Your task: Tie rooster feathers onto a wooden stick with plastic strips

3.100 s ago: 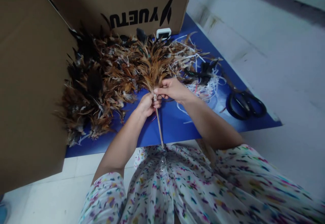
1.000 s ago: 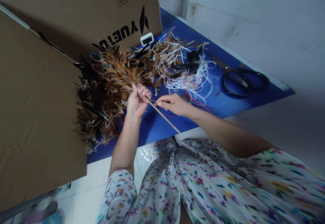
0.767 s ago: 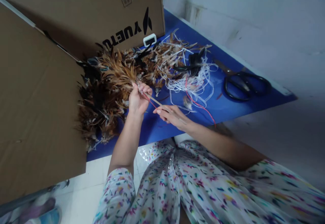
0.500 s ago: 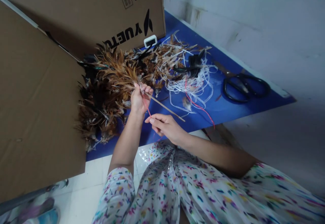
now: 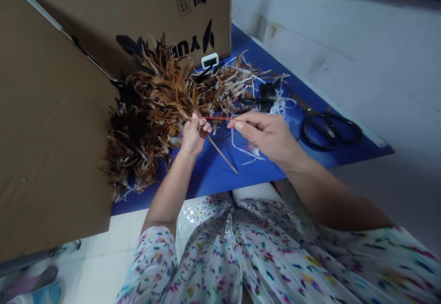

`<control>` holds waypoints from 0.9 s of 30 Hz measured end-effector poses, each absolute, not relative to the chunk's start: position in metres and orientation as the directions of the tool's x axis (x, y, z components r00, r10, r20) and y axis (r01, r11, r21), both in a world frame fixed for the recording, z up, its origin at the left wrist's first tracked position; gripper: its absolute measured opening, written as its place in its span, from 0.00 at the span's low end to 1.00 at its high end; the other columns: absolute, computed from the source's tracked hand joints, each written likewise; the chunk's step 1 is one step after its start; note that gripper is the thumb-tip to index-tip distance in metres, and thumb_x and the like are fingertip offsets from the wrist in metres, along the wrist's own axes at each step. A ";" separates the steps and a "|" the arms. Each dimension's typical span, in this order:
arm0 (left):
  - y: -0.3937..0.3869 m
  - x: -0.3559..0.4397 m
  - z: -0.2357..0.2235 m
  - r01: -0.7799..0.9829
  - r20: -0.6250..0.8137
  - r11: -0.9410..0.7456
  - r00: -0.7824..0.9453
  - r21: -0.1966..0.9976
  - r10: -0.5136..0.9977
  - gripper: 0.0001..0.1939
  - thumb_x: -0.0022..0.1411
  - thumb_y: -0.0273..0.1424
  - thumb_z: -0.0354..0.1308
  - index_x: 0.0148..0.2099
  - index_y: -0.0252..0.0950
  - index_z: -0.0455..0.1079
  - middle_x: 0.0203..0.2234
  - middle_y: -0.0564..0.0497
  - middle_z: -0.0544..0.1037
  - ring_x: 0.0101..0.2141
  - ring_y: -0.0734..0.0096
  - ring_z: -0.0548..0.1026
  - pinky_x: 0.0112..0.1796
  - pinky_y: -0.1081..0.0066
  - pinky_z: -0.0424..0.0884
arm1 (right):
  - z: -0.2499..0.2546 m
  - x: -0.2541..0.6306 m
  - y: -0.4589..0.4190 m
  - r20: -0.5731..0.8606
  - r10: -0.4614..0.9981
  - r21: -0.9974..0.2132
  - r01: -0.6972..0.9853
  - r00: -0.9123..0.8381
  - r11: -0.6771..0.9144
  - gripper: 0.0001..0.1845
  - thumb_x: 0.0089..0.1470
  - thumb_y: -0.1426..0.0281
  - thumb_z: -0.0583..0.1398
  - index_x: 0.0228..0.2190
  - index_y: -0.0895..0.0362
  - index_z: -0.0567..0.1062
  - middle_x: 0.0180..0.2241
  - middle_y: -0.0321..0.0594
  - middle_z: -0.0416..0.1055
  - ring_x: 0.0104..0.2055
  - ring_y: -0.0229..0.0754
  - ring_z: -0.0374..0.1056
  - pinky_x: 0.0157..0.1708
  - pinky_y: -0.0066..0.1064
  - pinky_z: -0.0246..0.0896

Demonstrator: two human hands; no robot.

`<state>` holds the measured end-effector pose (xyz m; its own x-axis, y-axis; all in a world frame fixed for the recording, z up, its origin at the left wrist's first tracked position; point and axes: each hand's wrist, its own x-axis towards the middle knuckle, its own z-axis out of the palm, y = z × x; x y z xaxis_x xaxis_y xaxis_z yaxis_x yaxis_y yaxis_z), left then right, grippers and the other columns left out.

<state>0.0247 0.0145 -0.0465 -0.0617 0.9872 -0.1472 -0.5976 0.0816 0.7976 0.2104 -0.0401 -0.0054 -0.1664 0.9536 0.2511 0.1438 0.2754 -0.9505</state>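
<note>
My left hand (image 5: 195, 134) is closed around the base of a bunch of brown feathers (image 5: 175, 83), which fans up and away from me. From below that grip a thin wooden stick (image 5: 223, 155) slants down to the right over the blue tabletop. My right hand (image 5: 267, 136) pinches a red string (image 5: 218, 118), stretched nearly level between both hands. How the string meets the feathers is hidden by my left fingers. More brown and black feathers (image 5: 129, 143) lie heaped to the left of my left hand.
Large cardboard boxes (image 5: 55, 111) stand at the left and back. Black-handled scissors (image 5: 329, 129) lie on the blue table (image 5: 203, 180) at right. White ribbon strips (image 5: 280, 105) and loose feathers lie behind my right hand. A small white-framed device (image 5: 210, 60) is by the box.
My right hand has moved up and to the right, drawing the red string out straight. The feather bunch in my left hand has turned more upright, and the stick points more steeply down.
</note>
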 end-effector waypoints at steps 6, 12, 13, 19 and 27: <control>0.014 0.029 -0.034 -0.596 -0.196 0.136 -0.036 0.791 0.980 0.22 0.65 0.37 0.61 0.26 0.35 0.54 0.19 0.60 0.57 0.16 0.87 0.53 0.18 0.82 0.52 | 0.007 0.223 -0.031 0.281 0.949 -0.954 0.069 -0.139 0.293 0.13 0.57 0.59 0.63 0.34 0.55 0.82 0.17 0.31 0.58 0.19 0.31 0.49 0.20 0.29 0.41; 0.012 0.028 -0.013 -0.575 -0.188 0.143 -0.020 0.806 0.982 0.21 0.66 0.37 0.61 0.27 0.35 0.54 0.19 0.60 0.56 0.15 0.88 0.51 0.17 0.83 0.49 | -0.007 0.238 -0.031 0.251 0.959 -0.964 0.052 -0.133 0.260 0.16 0.56 0.55 0.63 0.34 0.55 0.82 0.17 0.31 0.56 0.19 0.32 0.48 0.19 0.29 0.41; 0.011 0.027 -0.011 -0.564 -0.188 0.147 -0.015 0.813 0.982 0.21 0.66 0.36 0.60 0.26 0.35 0.54 0.19 0.60 0.56 0.15 0.88 0.51 0.17 0.83 0.48 | -0.013 0.240 -0.031 0.230 0.965 -0.969 0.064 -0.126 0.239 0.16 0.56 0.55 0.63 0.35 0.55 0.81 0.17 0.31 0.57 0.18 0.32 0.48 0.19 0.29 0.41; 0.012 0.020 -0.008 -0.387 -0.215 0.207 0.022 0.898 0.976 0.19 0.70 0.33 0.55 0.27 0.34 0.56 0.17 0.60 0.59 0.15 0.89 0.51 0.16 0.85 0.47 | -0.031 0.249 -0.034 0.271 0.943 -0.903 0.289 -0.195 0.319 0.13 0.56 0.59 0.62 0.35 0.54 0.81 0.22 0.36 0.69 0.23 0.36 0.60 0.22 0.28 0.50; 0.015 0.023 -0.015 -0.106 -0.276 0.279 0.039 0.954 0.960 0.16 0.62 0.26 0.63 0.26 0.35 0.61 0.14 0.59 0.59 0.13 0.86 0.53 0.16 0.82 0.45 | 0.022 0.250 -0.049 0.288 0.816 -0.796 0.349 -0.502 0.495 0.12 0.60 0.63 0.58 0.33 0.54 0.80 0.20 0.32 0.67 0.21 0.33 0.57 0.23 0.28 0.50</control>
